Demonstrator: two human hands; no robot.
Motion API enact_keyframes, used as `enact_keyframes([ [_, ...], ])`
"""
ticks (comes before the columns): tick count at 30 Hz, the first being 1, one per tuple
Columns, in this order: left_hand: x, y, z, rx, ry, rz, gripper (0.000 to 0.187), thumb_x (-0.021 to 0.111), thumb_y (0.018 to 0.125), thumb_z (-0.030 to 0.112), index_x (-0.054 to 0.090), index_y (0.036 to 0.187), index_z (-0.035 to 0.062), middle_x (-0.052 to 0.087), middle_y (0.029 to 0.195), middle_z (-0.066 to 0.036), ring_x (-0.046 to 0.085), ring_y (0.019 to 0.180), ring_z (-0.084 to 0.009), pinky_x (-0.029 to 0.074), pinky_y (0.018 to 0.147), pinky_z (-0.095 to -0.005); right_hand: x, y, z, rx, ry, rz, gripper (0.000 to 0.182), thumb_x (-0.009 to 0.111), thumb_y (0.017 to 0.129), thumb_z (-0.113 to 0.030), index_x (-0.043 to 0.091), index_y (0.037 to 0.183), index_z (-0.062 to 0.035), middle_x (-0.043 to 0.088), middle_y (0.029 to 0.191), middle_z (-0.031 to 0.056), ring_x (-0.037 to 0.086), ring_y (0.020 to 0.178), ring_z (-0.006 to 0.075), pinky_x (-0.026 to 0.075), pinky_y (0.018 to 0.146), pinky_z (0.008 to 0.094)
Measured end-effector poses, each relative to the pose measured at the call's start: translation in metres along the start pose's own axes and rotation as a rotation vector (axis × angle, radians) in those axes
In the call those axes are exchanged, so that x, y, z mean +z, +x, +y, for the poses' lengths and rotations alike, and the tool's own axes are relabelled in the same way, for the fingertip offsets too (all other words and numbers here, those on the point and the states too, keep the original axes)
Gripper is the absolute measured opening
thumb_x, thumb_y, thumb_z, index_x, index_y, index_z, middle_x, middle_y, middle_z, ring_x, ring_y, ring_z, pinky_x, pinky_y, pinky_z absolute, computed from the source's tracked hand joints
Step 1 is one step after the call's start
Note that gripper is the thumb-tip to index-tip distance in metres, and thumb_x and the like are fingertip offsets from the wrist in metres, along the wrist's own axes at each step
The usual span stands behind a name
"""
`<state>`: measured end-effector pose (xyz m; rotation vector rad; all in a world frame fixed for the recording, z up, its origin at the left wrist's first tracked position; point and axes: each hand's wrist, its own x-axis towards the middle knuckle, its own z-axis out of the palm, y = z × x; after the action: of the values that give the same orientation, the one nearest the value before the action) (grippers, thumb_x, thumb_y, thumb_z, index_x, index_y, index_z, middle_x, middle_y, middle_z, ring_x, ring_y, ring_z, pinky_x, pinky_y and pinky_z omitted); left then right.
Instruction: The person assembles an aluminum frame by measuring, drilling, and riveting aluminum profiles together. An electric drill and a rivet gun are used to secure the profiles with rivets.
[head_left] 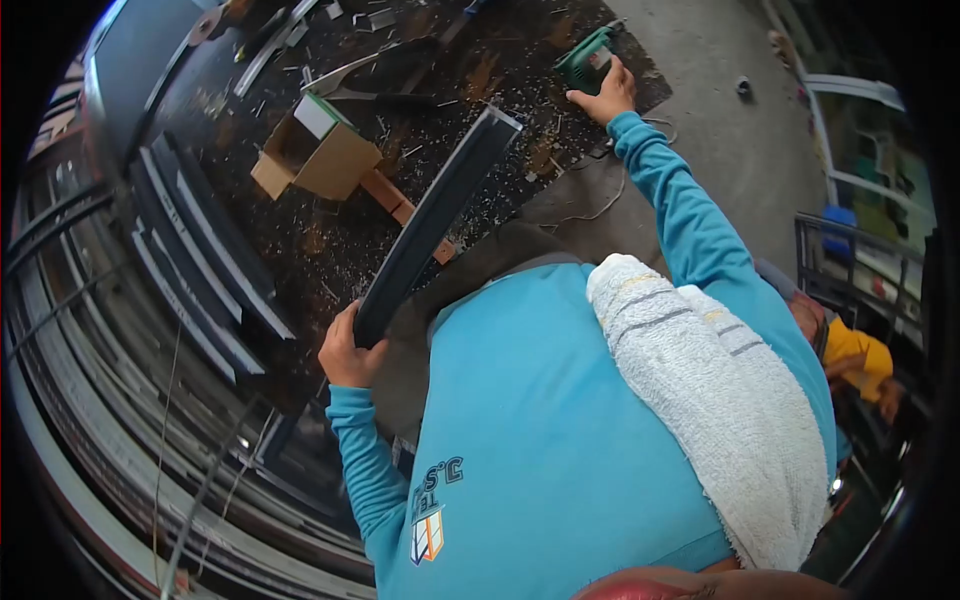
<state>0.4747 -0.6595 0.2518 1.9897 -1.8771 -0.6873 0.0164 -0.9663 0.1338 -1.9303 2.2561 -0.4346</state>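
My left hand (350,350) is closed round the near end of a long dark metal profile (435,215). The profile slants away to the upper right, its far end pale, and crosses above a reddish-brown strip (391,199). Off to the upper right, my right hand (608,97) grips a green handheld power tool (586,62) near the edge of the dark worktable (500,75). My fingers and the angle hide its exact kind.
An open cardboard box (338,163) stands on the table among shavings and offcuts. Several dark profiles (205,250) lie at the left, beside racked long bars (150,440). A person in yellow (862,358) is at the right. A cable (600,208) hangs near the table edge.
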Motion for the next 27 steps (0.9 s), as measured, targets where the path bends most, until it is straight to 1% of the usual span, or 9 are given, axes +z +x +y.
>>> enact_keyframes([
  [1,0.005,-0.007,0.007,-0.056,-0.020,0.019,0.066,0.077,0.056,0.015,0.059,0.118,0.0059,0.066,0.108,-0.014,0.064,0.097,-0.0342,0.052,0.083,-0.0401,0.012,0.000,0.002,0.090,0.031,-0.093,0.116,0.083,0.063,-0.047,0.014,0.147,-0.0053,0.032,0.141,0.0237,0.037,0.129,0.0396,0.032,0.110,0.0432],
  [8,0.045,0.024,0.056,-0.033,-0.012,0.099,0.062,0.077,0.060,0.017,0.059,0.119,0.0064,0.066,0.109,-0.015,0.064,0.098,-0.0343,0.053,0.084,-0.0412,0.012,0.025,0.005,0.319,0.214,-0.203,0.125,0.088,0.060,-0.038,0.006,0.149,-0.0053,0.037,0.138,0.0275,0.047,0.123,0.0419,0.041,0.105,0.0438],
  [9,0.054,0.035,0.060,-0.011,0.005,0.101,0.062,0.077,0.061,0.018,0.060,0.119,0.0067,0.065,0.109,-0.015,0.064,0.098,-0.0343,0.053,0.084,-0.0415,0.016,0.028,0.017,0.225,0.254,-0.103,0.125,0.089,0.058,-0.037,0.011,0.149,-0.0036,0.041,0.135,0.0292,0.049,0.121,0.0436,0.042,0.103,0.0439],
  [12,0.073,0.075,0.091,0.015,-0.006,0.091,0.062,0.079,0.061,0.022,0.060,0.118,0.0079,0.065,0.109,-0.013,0.063,0.099,-0.0332,0.052,0.084,-0.0402,0.013,0.038,0.065,-0.051,0.726,0.138,0.106,0.091,0.055,-0.027,0.032,0.139,0.0019,0.050,0.127,0.0188,0.053,0.114,0.0316,0.044,0.098,0.0401],
  [14,0.092,0.101,0.106,0.052,0.060,0.056,0.064,0.080,0.061,0.022,0.059,0.120,0.0077,0.063,0.108,-0.011,0.061,0.100,-0.0308,0.052,0.084,-0.0394,-0.056,0.021,0.063,0.076,1.191,0.037,0.081,0.086,0.062,-0.015,0.045,0.131,-0.0014,0.058,0.114,0.0139,0.061,0.096,0.0249,0.050,0.084,0.0347],
  [17,0.129,0.145,0.135,0.180,0.103,0.061,0.061,0.081,0.059,0.022,0.060,0.115,0.0082,0.062,0.107,-0.009,0.059,0.103,-0.0282,0.052,0.084,-0.0391,-0.124,0.016,0.126,0.081,1.429,-0.039,0.054,0.070,0.080,-0.016,0.050,0.128,-0.0017,0.060,0.111,0.0142,0.063,0.093,0.0253,0.052,0.083,0.0380],
  [22,0.163,0.205,0.155,0.290,0.179,-0.125,0.048,0.081,0.062,0.024,0.063,0.103,0.0089,0.061,0.102,-0.007,0.057,0.103,-0.0275,0.050,0.086,-0.0391,-0.234,-0.016,0.120,-0.061,1.434,-0.376,0.078,0.065,0.077,-0.025,0.035,0.140,0.0094,0.047,0.136,0.0272,0.054,0.120,0.0349,0.038,0.108,0.0457],
  [24,0.176,0.215,0.150,0.296,0.163,-0.112,0.046,0.080,0.061,0.025,0.062,0.101,0.0092,0.060,0.100,-0.007,0.059,0.099,-0.0273,0.051,0.082,-0.0395,-0.255,-0.027,0.104,-0.134,1.273,-0.486,0.087,0.068,0.071,-0.027,0.032,0.142,0.0095,0.044,0.138,0.0288,0.050,0.125,0.0379,0.036,0.110,0.0463],
  [27,0.169,0.229,0.151,0.251,0.142,-0.155,0.041,0.077,0.064,0.027,0.062,0.099,0.0092,0.061,0.100,-0.007,0.060,0.097,-0.0274,0.052,0.081,-0.0400,-0.261,-0.036,0.088,-0.070,1.177,-0.633,0.093,0.071,0.062,-0.030,0.037,0.139,0.0097,0.049,0.133,0.0275,0.058,0.111,0.0336,0.046,0.095,0.0407],
])
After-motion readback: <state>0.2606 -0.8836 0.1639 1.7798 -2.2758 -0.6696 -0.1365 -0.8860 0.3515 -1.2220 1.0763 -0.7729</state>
